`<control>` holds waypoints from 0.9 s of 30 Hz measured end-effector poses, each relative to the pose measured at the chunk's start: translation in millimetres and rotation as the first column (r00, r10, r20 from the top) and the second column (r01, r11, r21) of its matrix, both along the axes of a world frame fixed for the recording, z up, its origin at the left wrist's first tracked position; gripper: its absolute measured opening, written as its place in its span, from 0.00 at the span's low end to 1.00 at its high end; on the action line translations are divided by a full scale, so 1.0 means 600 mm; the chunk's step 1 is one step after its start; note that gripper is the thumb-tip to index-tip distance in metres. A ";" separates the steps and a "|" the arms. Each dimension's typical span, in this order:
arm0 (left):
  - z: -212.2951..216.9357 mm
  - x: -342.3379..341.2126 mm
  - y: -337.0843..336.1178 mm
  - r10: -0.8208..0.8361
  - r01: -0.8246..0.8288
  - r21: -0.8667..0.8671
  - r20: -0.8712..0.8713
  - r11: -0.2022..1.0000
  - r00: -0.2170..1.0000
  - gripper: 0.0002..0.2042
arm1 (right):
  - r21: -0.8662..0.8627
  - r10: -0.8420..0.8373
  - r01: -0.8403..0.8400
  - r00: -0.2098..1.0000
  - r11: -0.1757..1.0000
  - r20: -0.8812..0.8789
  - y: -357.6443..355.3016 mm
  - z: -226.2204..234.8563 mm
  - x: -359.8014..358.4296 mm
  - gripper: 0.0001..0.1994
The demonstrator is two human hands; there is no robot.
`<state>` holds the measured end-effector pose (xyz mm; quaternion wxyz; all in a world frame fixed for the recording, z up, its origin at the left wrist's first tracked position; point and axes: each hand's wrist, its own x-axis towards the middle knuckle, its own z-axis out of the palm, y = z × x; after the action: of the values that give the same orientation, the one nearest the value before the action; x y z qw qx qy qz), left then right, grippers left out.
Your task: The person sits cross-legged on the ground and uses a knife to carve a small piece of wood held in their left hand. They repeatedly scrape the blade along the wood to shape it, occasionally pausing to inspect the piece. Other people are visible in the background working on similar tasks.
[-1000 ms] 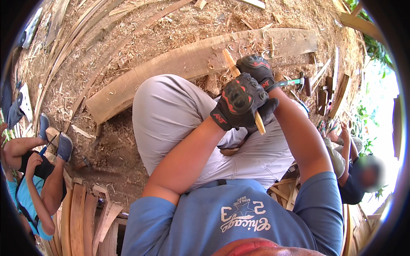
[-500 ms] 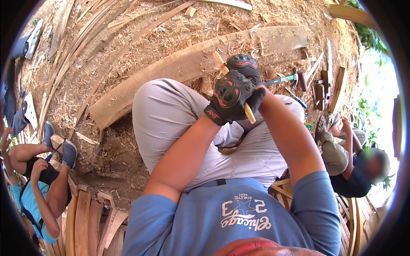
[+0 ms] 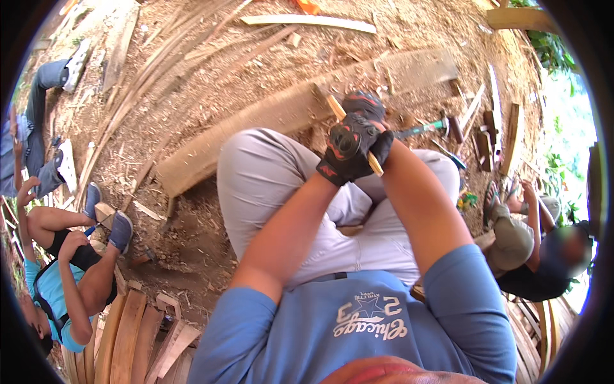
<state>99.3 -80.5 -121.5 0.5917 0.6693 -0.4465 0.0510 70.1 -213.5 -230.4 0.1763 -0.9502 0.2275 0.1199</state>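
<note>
Yellowish wood is taking centre stage: a slim stick (image 3: 336,109) is sitting above the person's lap, slanting from upper left to lower right, one end poking out past each side of the fist. Gloved in black, the left hand (image 3: 350,146) is wrapping tightly around its middle. Just beyond, the right hand (image 3: 364,104) is crowding in against it, but its fingers are hiding behind the other glove, so I cannot tell whether they are closing on the stick, a tool, or nothing.

That's where the risk is lying, I'd judge: with the hands bunching so near each other, any blade hiding there could be slipping into the left glove. Thin as the stick is looking, hard pressure on a projecting end could be splitting it, and a loose grip could be letting it twist.

Further out, grey trousers (image 3: 265,185) are spreading right beneath the work, so a slip toward the body could be catching a thigh. A green tool (image 3: 419,128) is showing near the right wrist, where an elbow or knee could be knocking it. Past the knees, a broad plank (image 3: 249,134) is lying on shaving-strewn ground (image 3: 192,112), where footing could be turning slick.
</note>
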 end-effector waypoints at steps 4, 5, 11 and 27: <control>0.025 0.010 0.003 -0.085 0.081 -0.051 -0.080 0.995 0.993 0.04 | 0.101 0.095 -0.080 0.983 0.992 -0.154 -0.048 -0.002 -0.027 0.17; 0.027 0.008 0.006 -0.113 0.109 -0.049 -0.077 0.993 0.991 0.04 | 0.130 0.117 -0.093 0.974 0.987 -0.193 -0.057 0.000 -0.040 0.17; 0.002 0.003 0.037 -0.077 0.083 0.032 -0.151 0.996 0.985 0.08 | 0.132 0.259 -0.232 0.930 0.964 -0.259 -0.012 0.141 -0.005 0.18; -0.004 -0.021 0.025 -0.106 0.119 0.048 -0.215 0.992 0.971 0.09 | 0.038 0.094 -0.087 0.950 0.996 -0.299 0.008 0.076 0.010 0.12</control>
<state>87.0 -65.5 -124.1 0.6173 0.6621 -0.4194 -0.0679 76.1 -208.6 -184.9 0.1455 -0.9281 0.2064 0.2735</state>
